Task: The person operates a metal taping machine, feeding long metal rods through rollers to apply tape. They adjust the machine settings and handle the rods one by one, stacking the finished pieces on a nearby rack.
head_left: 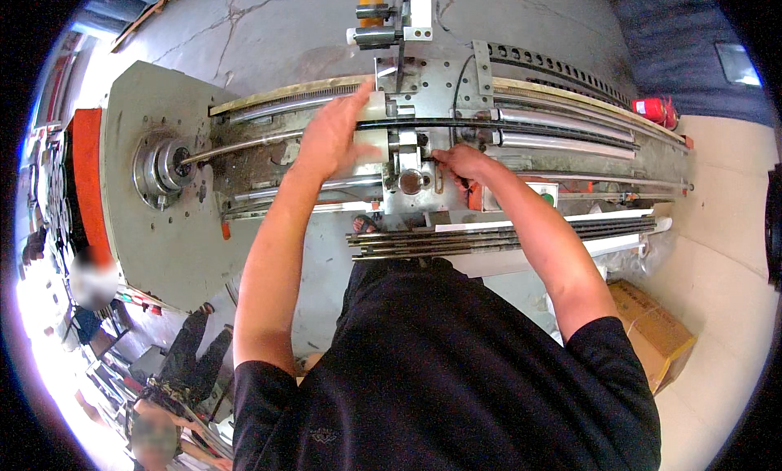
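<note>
The long, dark metal rod [440,122] looks stiff — best grasped midspan; left hand [330,141] released, right hand [466,162] — cannot tell.

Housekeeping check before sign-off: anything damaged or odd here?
Yes: branching cracks run through the grey floor beyond the machine bed, likely damage. The bed shows uneven brownish patches, grime or rust; can't tell which.
</note>
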Demonstrator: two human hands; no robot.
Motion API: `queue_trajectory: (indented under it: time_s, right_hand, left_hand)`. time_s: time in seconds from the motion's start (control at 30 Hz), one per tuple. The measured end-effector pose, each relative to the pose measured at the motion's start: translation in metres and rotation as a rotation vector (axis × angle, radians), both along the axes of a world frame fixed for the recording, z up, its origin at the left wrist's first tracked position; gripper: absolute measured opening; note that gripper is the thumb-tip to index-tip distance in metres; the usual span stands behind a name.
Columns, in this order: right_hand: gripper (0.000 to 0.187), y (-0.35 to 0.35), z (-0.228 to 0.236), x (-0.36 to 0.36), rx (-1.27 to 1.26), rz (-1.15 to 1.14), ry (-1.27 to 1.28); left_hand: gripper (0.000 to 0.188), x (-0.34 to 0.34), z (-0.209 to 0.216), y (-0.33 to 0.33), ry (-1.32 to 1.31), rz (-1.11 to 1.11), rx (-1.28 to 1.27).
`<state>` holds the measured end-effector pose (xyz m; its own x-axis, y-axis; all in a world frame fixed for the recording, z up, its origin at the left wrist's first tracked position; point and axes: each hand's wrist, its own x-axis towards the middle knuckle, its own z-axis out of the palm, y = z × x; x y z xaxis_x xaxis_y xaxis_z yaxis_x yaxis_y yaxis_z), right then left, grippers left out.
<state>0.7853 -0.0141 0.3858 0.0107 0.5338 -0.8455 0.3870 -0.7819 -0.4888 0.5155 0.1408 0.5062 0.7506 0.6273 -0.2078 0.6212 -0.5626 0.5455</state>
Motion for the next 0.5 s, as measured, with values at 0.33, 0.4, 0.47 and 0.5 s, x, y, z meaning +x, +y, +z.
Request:
queue_trajectory:
  time_s: [0.33,0.4,0.47,0.5]
  right_hand:
    - [0.062,0.003,0.041,-0.012,-0.021,0.032,-0.047]
    - [0.056,0.003,0.024,0.003,-0.043,0.028,0.01]
    - [0.053,0.003,0.013,0.004,-0.137,-0.059,0.074]
    - [0.051,0.001,0.011,0.005,-0.181,-0.126,0.083]
  left_hand:
    - [0.059,-0.016,-0.009,-0.008,-0.196,0.267,0.272]
    - [0.063,-0.025,0.004,-0.015,-0.11,0.289,0.132]
    - [0.074,-0.056,0.007,-0.047,-0.45,0.314,0.283]
    - [0.069,-0.076,0.025,-0.066,-0.5,0.353,0.249]
